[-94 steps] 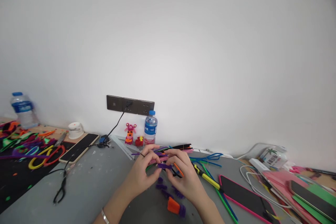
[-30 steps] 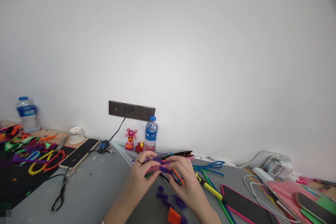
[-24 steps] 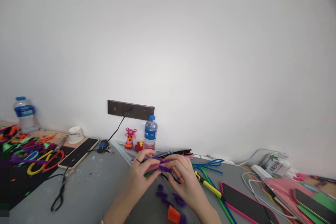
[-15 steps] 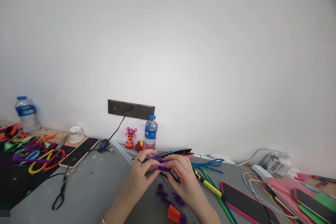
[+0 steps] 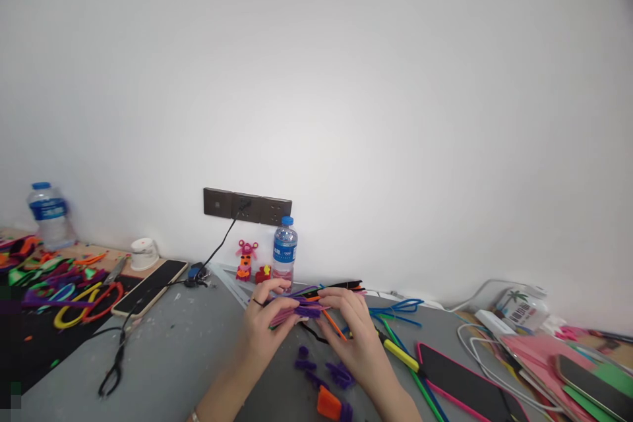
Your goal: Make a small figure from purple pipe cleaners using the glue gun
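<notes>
Near the middle of the table, my left hand (image 5: 267,328) pinches a fuzzy purple pipe cleaner piece (image 5: 307,310). The fingertips of my right hand (image 5: 355,333) close on its other end, though the exact contact is partly hidden. A pile of pipe cleaners in purple, pink, black and orange lies just behind the fingers. On the table below my hands are small coiled purple pipe cleaner pieces (image 5: 340,374) and an orange piece (image 5: 328,403) with purple wound beside it.
Behind stand a water bottle (image 5: 285,250) and a pink-orange pipe cleaner figure (image 5: 244,261). Leftward lie a phone (image 5: 151,287), scissors (image 5: 103,303) and a black cable (image 5: 117,362). To the right are a yellow-handled tool (image 5: 401,353), blue pipe cleaners (image 5: 398,308) and a pink-edged phone (image 5: 465,382).
The purple piece has turned slightly between my fingers. My right hand has shifted a little to the right and its fingers have straightened somewhat; my left hand stays almost in place.
</notes>
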`<state>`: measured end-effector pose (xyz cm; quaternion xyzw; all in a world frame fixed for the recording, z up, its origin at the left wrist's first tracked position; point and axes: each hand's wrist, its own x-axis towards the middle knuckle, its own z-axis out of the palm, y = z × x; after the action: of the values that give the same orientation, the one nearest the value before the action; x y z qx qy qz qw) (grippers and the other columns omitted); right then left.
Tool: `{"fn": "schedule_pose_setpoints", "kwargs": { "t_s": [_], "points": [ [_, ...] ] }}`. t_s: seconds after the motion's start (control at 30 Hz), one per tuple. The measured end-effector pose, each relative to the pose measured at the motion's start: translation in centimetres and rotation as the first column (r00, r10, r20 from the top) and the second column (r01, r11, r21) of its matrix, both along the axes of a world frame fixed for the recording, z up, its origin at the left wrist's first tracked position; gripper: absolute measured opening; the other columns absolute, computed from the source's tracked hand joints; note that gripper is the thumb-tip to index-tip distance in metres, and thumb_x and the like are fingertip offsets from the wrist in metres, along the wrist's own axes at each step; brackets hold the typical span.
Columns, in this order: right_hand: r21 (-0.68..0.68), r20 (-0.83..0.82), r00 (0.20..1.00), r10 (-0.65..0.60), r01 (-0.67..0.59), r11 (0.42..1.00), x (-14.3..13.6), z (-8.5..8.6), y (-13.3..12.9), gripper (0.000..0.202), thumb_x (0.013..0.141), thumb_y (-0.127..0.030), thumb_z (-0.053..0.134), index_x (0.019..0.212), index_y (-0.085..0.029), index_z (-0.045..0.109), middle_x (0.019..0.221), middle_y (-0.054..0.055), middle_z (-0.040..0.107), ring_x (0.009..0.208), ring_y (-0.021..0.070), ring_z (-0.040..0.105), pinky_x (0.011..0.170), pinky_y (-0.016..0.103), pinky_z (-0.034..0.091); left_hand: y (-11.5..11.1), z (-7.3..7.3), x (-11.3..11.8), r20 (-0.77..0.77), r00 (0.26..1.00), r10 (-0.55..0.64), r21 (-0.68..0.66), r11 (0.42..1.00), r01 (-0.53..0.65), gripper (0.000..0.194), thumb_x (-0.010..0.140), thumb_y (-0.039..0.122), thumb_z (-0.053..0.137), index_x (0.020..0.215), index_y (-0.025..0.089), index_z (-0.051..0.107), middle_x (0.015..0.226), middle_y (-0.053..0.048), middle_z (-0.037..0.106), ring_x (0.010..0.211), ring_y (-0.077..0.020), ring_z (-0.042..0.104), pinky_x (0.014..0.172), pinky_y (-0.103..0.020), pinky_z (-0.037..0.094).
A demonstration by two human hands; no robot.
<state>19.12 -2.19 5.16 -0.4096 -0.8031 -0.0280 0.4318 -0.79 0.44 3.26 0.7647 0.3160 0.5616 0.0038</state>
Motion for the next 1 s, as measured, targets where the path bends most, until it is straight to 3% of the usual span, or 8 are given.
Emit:
{"fn": "schedule_pose_setpoints", "kwargs": {
  "t_s": [0.57, 1.0],
  "points": [
    [0.057, 0.014, 1.0, 0.001, -0.001, 0.998, -0.05, 0.37, -0.17, 0.01, 0.09, -0.018, 0.056, 0.095, -0.026, 0.058, 0.102, 0.008, 0.067, 0.094, 0.0248, 0.062, 0.079, 0.038, 0.045, -0.25, 0.26, 0.13, 0.007, 1.0, -0.013, 0.0, 1.0, 0.013, 0.011, 0.083, 0.014, 0.061, 0.088, 0.022, 0.066, 0.107, -0.007, 0.061, 0.095, -0.0217, 0.061, 0.072, -0.03, 0.054],
    [0.047, 0.021, 1.0, 0.003, -0.004, 0.999, 0.01, 0.46, -0.16, 0.01, 0.089, -0.017, 0.056, 0.093, -0.026, 0.059, 0.101, 0.007, 0.067, 0.094, 0.0239, 0.063, 0.079, 0.037, 0.044, -0.12, -0.18, 0.18, -0.013, 1.0, -0.024, -0.035, 0.999, 0.023, 0.011, 0.085, 0.016, 0.06, 0.089, 0.023, 0.066, 0.107, -0.007, 0.061, 0.097, -0.0219, 0.061, 0.076, -0.033, 0.054]
  ]
}}
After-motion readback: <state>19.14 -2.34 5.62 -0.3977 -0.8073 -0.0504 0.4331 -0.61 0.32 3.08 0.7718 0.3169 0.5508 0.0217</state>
